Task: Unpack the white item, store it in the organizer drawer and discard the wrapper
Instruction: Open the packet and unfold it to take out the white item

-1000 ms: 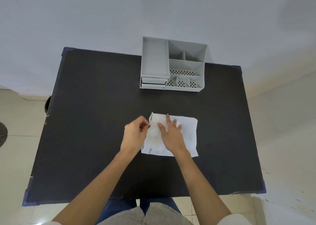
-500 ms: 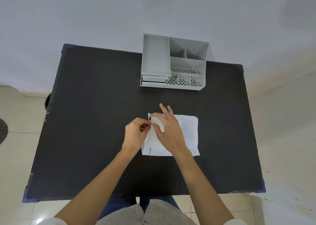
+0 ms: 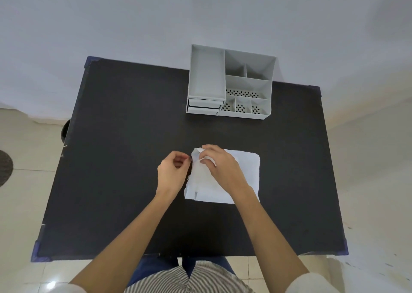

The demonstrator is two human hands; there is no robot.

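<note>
A flat white packet (image 3: 245,170) lies in the middle of the black table (image 3: 124,159). My right hand (image 3: 220,165) rests on its left part and pinches a torn flap of the white wrapper at the packet's top left corner. My left hand (image 3: 174,172) is curled just left of that corner, fingertips pinched near the wrapper's edge; whether it grips the wrapper I cannot tell. The grey organizer (image 3: 229,80) stands at the far edge, its two small drawers (image 3: 204,106) at the front left both pushed in.
The organizer has a long tray on the left and several smaller compartments on the right, some with perforated floors. A white wall rises behind the table. A dark round object (image 3: 64,130) sits on the tiled floor at the table's left.
My right hand went from lying flat on the packet to curling its fingers and lifting a flap at the top left corner. My left hand stayed beside that corner.
</note>
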